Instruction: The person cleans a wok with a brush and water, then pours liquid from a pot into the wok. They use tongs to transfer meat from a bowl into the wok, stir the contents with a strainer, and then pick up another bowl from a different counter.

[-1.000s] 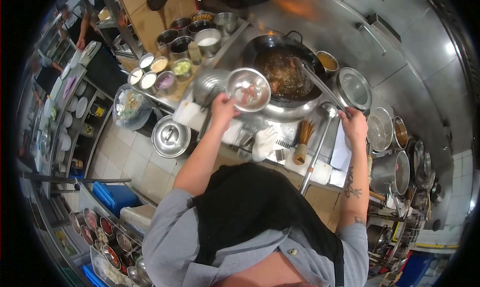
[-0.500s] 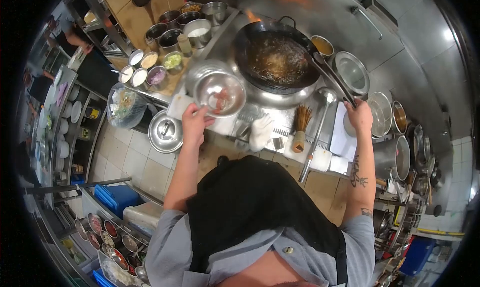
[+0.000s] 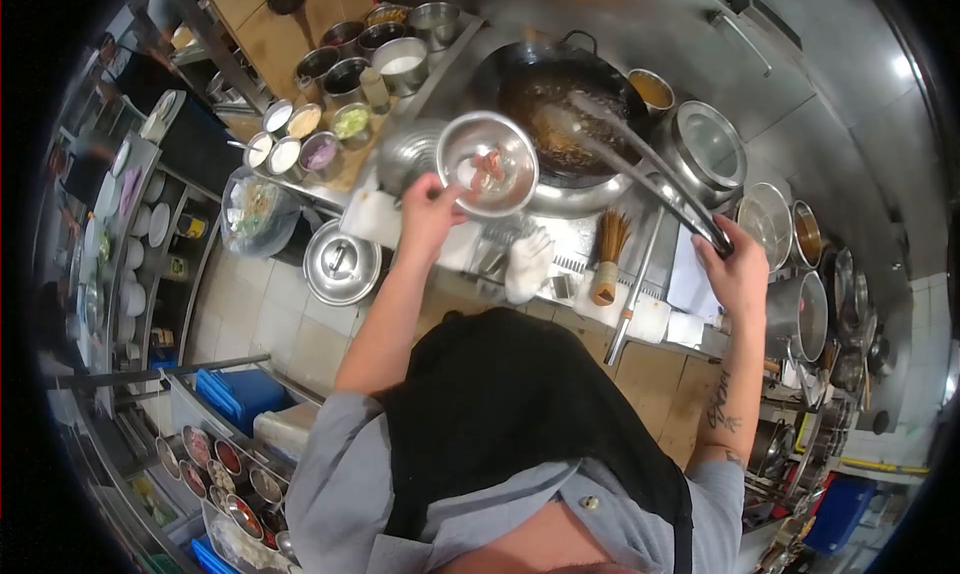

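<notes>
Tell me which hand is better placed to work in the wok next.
Right, most likely: the right hand holds the tongs, which reach over the wok. The left hand is busy gripping the metal bowl.

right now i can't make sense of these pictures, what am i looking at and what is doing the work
There is no robot here. A camera worn on a person's head looks forward and down, so every picture comes from that one spot, and its lens bends the edges.

The hands are the person's own, and bare. The left hand holds a steel bowl with a few pinkish pieces in it. The right hand holds tongs that reach over a black wok of dark liquid.

On the steel counter, nearer the person, lie a bristle brush and what looks like a white glove. Small pots of ingredients stand beyond the bowl, to the left; the green bits are in one of them.
</notes>
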Available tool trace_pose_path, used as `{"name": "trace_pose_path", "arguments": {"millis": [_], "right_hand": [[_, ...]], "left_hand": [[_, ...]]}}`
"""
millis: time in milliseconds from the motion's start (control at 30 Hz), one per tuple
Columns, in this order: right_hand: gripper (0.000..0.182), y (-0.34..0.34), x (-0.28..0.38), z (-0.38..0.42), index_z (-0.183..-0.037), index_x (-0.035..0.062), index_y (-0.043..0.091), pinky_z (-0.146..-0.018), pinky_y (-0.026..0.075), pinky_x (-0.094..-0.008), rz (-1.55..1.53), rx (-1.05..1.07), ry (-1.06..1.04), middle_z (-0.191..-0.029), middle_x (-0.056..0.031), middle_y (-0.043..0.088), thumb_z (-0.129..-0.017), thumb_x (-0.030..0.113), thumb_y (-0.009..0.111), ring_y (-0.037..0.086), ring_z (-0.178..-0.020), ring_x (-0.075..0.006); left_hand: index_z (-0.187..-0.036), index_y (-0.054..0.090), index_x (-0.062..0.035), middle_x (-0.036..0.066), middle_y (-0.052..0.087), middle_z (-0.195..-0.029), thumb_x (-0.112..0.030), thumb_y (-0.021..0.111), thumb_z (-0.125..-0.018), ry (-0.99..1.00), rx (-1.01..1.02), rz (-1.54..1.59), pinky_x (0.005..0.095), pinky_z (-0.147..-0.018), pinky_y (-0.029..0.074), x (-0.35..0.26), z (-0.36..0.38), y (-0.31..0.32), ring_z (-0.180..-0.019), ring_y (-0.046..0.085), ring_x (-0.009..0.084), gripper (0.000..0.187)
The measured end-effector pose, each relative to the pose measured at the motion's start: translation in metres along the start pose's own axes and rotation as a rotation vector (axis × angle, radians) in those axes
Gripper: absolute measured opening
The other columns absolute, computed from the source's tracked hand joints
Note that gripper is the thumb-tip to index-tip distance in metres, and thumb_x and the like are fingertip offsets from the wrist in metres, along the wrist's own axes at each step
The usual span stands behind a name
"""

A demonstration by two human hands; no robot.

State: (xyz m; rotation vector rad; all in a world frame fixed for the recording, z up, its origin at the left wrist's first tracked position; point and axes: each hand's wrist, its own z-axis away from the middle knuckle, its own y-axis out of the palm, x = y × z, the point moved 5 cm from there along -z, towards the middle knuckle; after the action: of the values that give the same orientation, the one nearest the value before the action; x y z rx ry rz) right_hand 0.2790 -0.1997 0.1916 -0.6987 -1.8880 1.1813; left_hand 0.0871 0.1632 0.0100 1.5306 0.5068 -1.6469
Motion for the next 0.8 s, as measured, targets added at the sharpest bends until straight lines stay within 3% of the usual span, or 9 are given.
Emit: {"name": "trace_pose_path", "arguments": {"millis": [100,267,367,500,533,633,800], "right_hand": [[0.042,-0.007,0.029,0.014,-0.111,0.0056,0.07,-0.072,0.053,-0.038,-0.01,0.08,-0.242,-0.092,-0.014,0.07,-0.077,0.028,0.079,0.068,-0.084,-0.0318],[0.04,0.039,0.044,0.009,-0.111,0.0096,0.069,-0.069,0.054,-0.0411,0.221,0.121,-0.246,-0.089,-0.0121,0.067,-0.077,0.029,0.076,0.068,-0.079,-0.0313],[0.039,0.059,0.039,-0.002,-0.111,0.0105,0.069,-0.069,0.054,-0.0411,0.252,0.077,-0.244,-0.087,-0.0114,0.067,-0.078,0.03,0.075,0.068,-0.079,-0.0312],[0.035,0.055,0.021,-0.027,-0.108,0.0113,0.07,-0.073,0.054,-0.0422,0.244,-0.015,-0.141,-0.09,-0.0135,0.07,-0.079,0.03,0.074,0.069,-0.082,-0.0326],[0.035,0.053,0.015,-0.032,-0.107,0.0108,0.071,-0.077,0.054,-0.0427,0.223,0.066,-0.01,-0.096,-0.0159,0.071,-0.08,0.033,0.074,0.069,-0.087,-0.0331],[0.037,0.068,-0.023,-0.045,-0.105,0.0091,0.071,-0.08,0.054,-0.0433,0.22,0.164,0.115,-0.098,-0.0173,0.071,-0.082,0.038,0.073,0.068,-0.091,-0.0343],[0.042,0.107,-0.061,-0.038,-0.108,0.0077,0.07,-0.084,0.053,-0.0438,0.183,0.134,0.322,-0.099,-0.0186,0.071,-0.083,0.042,0.071,0.067,-0.096,-0.0355]], "left_hand": [[-0.082,0.051,-0.0037,0.009,0.064,-0.081,-0.01,0.065,-0.09,0.038,0.008,-0.044,0.029,-0.055,0.056,0.004,-0.005,0.002,-0.067,0.065,0.0158,0.018],[-0.081,0.05,-0.0066,0.01,0.067,-0.088,-0.01,0.064,-0.091,0.169,0.079,-0.215,0.0284,-0.057,0.057,0.001,-0.021,0.021,-0.07,0.068,0.0173,0.018],[-0.076,0.053,-0.0007,0.009,0.064,-0.076,-0.006,0.065,-0.084,0.105,0.083,-0.157,0.0293,-0.051,0.056,-0.005,-0.048,0.04,-0.065,0.065,0.0157,0.015],[-0.075,0.055,-0.0005,0.011,0.062,-0.067,-0.003,0.064,-0.081,0.144,0.019,-0.285,0.0338,-0.043,0.049,-0.018,-0.109,0.061,-0.055,0.064,0.0209,0.011],[-0.075,0.056,-0.0002,0.012,0.061,-0.064,-0.002,0.063,-0.079,0.136,-0.007,-0.3,0.0367,-0.041,0.047,-0.021,-0.12,0.064,-0.052,0.063,0.0233,0.009],[-0.075,0.056,0.0008,0.012,0.06,-0.063,-0.001,0.063,-0.078,0.192,-0.01,-0.472,0.0379,-0.04,0.046,-0.036,-0.13,0.069,-0.053,0.065,0.0237,0.007],[-0.075,0.056,0.0023,0.014,0.061,-0.068,0.002,0.061,-0.077,0.161,0.027,-0.431,0.0364,-0.045,0.055,-0.031,-0.131,0.074,-0.054,0.065,0.0245,0.005]]}}
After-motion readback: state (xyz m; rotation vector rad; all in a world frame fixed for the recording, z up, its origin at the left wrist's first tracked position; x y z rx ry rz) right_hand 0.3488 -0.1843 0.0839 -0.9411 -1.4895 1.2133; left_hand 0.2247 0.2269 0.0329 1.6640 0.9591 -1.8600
